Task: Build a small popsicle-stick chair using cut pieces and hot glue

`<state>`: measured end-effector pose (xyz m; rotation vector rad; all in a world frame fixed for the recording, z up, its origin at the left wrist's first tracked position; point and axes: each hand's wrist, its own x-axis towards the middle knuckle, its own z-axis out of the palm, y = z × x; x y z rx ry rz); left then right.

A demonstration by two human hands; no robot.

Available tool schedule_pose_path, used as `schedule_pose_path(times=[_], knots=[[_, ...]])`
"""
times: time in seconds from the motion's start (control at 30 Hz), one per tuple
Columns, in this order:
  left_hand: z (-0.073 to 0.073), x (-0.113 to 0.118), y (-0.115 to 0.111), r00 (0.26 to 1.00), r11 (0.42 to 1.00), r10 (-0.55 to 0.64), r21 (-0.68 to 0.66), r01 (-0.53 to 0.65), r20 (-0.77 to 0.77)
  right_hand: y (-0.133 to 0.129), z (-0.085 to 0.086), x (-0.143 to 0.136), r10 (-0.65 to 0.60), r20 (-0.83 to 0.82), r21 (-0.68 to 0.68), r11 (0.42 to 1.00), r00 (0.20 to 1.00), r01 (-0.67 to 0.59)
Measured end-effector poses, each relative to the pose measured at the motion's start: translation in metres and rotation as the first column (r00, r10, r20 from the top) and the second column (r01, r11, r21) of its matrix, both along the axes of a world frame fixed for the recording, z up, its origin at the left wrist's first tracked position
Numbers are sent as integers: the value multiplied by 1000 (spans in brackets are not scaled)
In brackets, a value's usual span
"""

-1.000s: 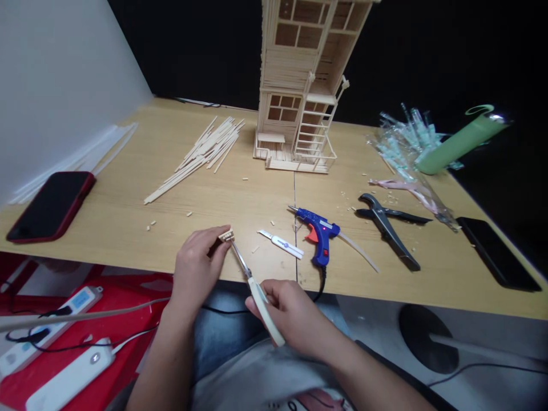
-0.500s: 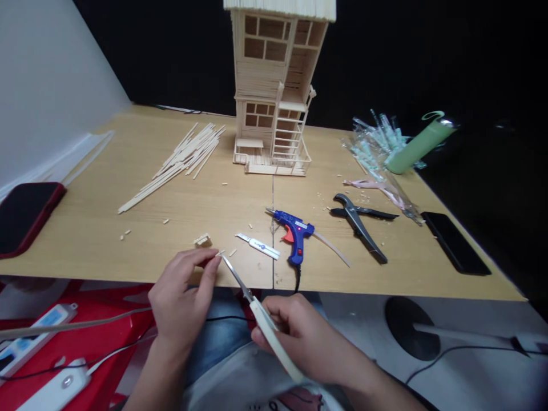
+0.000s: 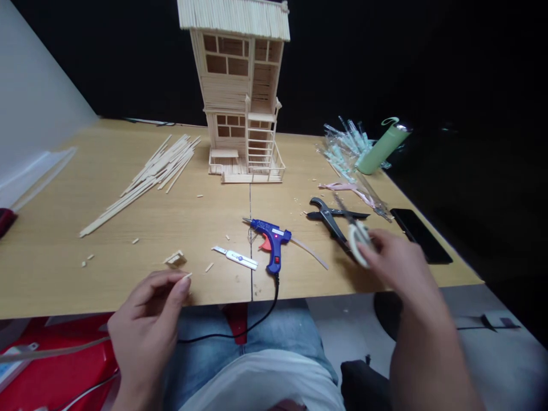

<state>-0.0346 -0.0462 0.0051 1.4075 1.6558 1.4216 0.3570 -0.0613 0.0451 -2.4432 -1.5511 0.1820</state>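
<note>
Between thumb and forefinger of my left hand (image 3: 148,314) is a small wooden stick piece (image 3: 187,276), held over the table's front edge. Just beyond it lies a small block of glued sticks (image 3: 176,259). My right hand (image 3: 396,262) grips white-handled scissors (image 3: 358,237), slightly blurred, above the black-handled cutting tool (image 3: 331,220). Between the hands lie a blue glue gun (image 3: 273,242) with a glue stick in its back and a white utility knife (image 3: 235,257). A wooden stick house (image 3: 240,85) with stairs and railings stands upright at the back.
A pile of thin wooden sticks (image 3: 145,180) lies at left. At right are a green bottle (image 3: 383,148), plastic-wrapped glue sticks (image 3: 345,145) and a black phone (image 3: 422,235). The glue gun's black cord (image 3: 257,326) drops over the table's edge. Small offcuts are scattered about.
My right hand has carried the scissors away from the stick piece, to the right over the table. My left hand still pinches the piece. The view has shifted to the right.
</note>
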Motion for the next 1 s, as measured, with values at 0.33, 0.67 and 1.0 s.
schedule_pose_path(times=[0.33,0.67,1.0], knots=[[3,7,-5,992,993,-97,-60,102,86,24,-24,78,-166,291,43,986,942,160],[-5,9,-5,881,953,-202,-120,277,429,65,-38,52,335,150,-132,939,930,-317],[2,20,-6,879,947,-217,-126,295,425,46,-9,11,123,-48,239,965,991,-108]])
